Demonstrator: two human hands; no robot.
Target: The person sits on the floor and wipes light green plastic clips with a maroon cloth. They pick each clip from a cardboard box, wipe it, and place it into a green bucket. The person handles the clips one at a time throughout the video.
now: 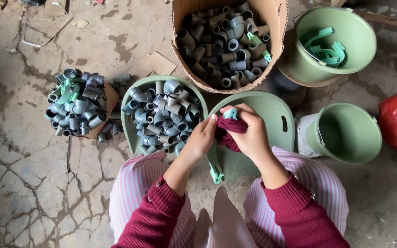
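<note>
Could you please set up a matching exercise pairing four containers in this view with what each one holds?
Containers:
1. cardboard box
2. top right green bucket
3. lower right green bucket
4. green basin

Contents:
A. nothing visible
B. dark grey pipe fittings, with a few green pieces
C. curved green plastic strips
D. light grey pipe elbows

Pairs: 1-B, 2-C, 3-A, 4-D

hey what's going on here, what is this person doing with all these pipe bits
A seated person holds a dark red cloth around a long green plastic piece with both hands, left hand and right hand. Grey pipe fittings fill a green tub and a cardboard box. Two green buckets stand to the right.
</note>
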